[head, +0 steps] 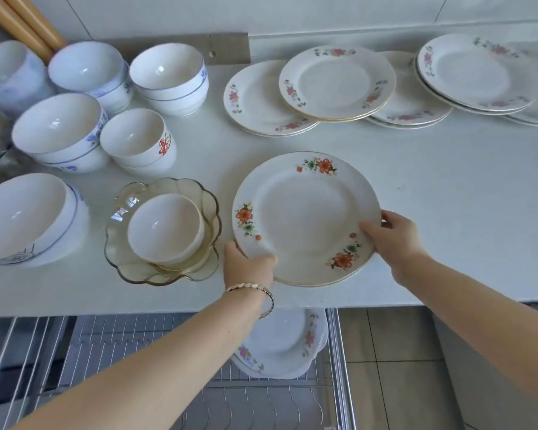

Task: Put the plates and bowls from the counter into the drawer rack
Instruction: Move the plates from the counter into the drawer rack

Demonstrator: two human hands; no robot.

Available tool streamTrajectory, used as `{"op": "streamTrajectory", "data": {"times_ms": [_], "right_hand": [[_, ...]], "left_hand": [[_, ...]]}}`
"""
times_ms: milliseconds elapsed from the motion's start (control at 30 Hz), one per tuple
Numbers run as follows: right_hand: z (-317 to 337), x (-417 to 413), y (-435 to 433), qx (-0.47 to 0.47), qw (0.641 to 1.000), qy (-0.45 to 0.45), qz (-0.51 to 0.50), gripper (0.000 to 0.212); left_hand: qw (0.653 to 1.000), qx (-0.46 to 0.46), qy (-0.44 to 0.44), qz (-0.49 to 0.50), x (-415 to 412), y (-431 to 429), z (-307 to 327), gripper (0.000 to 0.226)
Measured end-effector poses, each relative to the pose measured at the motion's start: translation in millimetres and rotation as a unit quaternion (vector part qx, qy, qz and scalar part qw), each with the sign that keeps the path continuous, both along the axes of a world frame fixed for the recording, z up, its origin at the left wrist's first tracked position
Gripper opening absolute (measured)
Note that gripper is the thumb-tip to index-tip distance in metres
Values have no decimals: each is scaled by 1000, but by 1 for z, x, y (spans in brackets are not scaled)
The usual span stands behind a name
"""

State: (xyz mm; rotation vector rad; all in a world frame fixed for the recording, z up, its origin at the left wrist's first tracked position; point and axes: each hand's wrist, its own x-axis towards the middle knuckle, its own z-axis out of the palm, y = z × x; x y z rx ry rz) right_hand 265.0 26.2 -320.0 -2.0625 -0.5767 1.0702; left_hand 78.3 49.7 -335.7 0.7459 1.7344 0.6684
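Note:
A white plate with orange flowers (306, 212) lies near the counter's front edge. My left hand (247, 263) grips its near-left rim, thumb on top. My right hand (392, 235) grips its right rim. Below the counter the wire drawer rack (137, 342) stands pulled out, with a few flowered plates (284, 346) in it. More flowered plates (337, 82) lie in overlapping stacks at the back right. White bowls (168, 77) stand stacked at the left.
An amber glass dish (137, 268) holding a small white bowl (165, 226) sits just left of my left hand. A large white bowl (22, 218) is at the far left. Yellow rods (28, 23) lean in the back-left corner. Tiled floor (395, 367) shows right of the rack.

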Motion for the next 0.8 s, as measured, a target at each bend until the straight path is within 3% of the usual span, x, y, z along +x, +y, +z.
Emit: {"op": "streamTrajectory", "data": {"times_ms": [167,433,633,800], "right_hand": [[20,-18,-65,13,999,-4,-36,27],[46,-90,-179,-34,998,-41,-33,25],[22,-137,-252,-111,992,-3,-59,27],[-18,-155,-279,-171,982,46,-61,22]], "left_hand": [[995,17,-34,-90,-28,-34,22,43],[973,-52,-43,-219,-103,-102,45,45],[948,-123,-25,-293,-147,-145,21,39],[933,-214,-14,-290,-162,-162,-23,38]]}}
